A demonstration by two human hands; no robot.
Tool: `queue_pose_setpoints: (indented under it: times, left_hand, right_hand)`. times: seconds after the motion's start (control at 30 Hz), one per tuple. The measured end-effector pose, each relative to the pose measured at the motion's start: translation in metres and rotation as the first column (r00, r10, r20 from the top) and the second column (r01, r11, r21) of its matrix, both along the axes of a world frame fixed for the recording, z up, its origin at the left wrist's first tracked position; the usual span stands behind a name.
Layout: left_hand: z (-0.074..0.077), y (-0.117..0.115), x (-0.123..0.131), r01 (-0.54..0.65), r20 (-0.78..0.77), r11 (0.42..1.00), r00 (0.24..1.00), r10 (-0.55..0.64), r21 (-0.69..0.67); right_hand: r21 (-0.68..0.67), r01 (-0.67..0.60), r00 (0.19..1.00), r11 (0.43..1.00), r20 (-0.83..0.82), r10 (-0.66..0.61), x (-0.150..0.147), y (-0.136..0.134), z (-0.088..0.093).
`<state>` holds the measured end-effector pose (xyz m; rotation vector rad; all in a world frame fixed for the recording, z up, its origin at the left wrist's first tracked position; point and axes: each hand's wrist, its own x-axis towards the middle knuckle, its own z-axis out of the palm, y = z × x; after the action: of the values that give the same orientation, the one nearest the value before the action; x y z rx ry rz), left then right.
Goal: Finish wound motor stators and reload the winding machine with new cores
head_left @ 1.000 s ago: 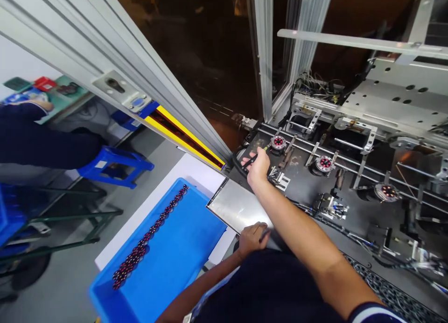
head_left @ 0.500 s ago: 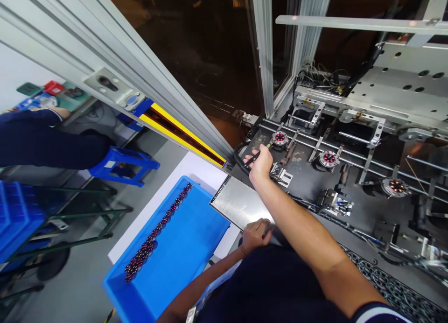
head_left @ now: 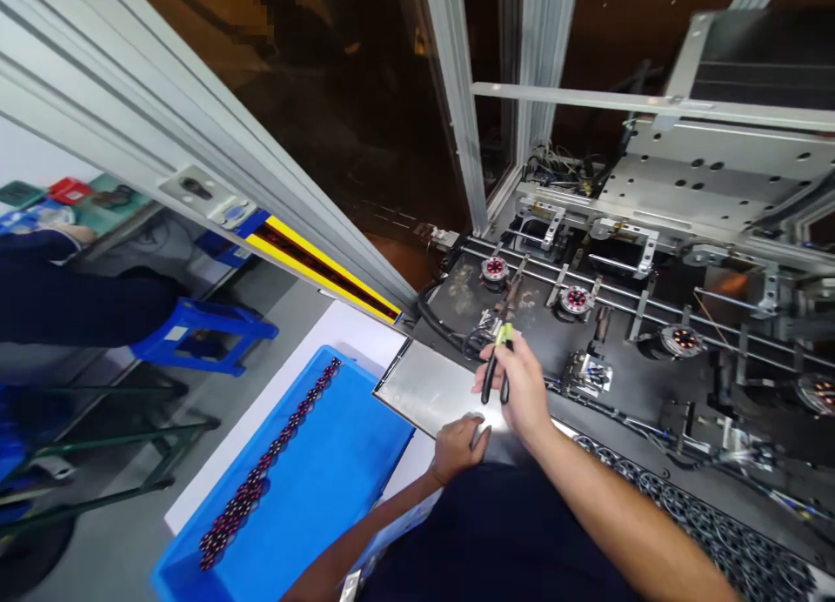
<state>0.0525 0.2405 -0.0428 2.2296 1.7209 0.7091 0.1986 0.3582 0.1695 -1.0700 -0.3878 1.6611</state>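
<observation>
Holding pliers (head_left: 502,340), right hand's grip (head_left: 520,380) clasped about them, black handles (head_left: 488,386) across the fingers (head_left: 479,379), green end (head_left: 505,331) forward.

Cool white light washes the metal frame (head_left: 196,132) at upper left, and there's glare flaring off the metal plate (head_left: 430,384) just below centre! Behind the glass panel (head_left: 365,132), top middle, it's murky brown, with blocky pixels up high. The left edge goes soft, wide-angle stretch bends the margins, and shade darkens the blue bin's (head_left: 326,463) near end, lower left.
</observation>
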Motion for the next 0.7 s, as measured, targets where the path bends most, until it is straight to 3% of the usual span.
queue_pose_setpoints:
  times: [0.1,0.2,0.43,0.7]
  left_hand:
    - [0.01,0.003,0.0,0.068,0.003,0.998,0.998,-0.068,0.015]
    - [0.021,0.006,0.002,0.074,-0.014,0.997,0.997,-0.073,0.027]
    - [0.031,0.007,0.005,0.084,-0.035,0.996,0.996,-0.083,0.027]
    - [0.03,0.006,0.005,0.063,-0.026,0.998,0.998,-0.063,-0.02]
  right_hand:
    - [-0.055,0.165,0.986,0.985,0.045,-0.162,0.023,0.015,-0.034]
    - [-0.091,0.276,0.961,0.957,0.035,-0.273,0.033,0.024,-0.054]
    - [-0.124,0.412,0.908,0.903,-0.033,-0.418,0.031,0.033,-0.064]
    - [-0.122,0.436,0.895,0.892,-0.047,-0.444,0.034,0.04,-0.074]
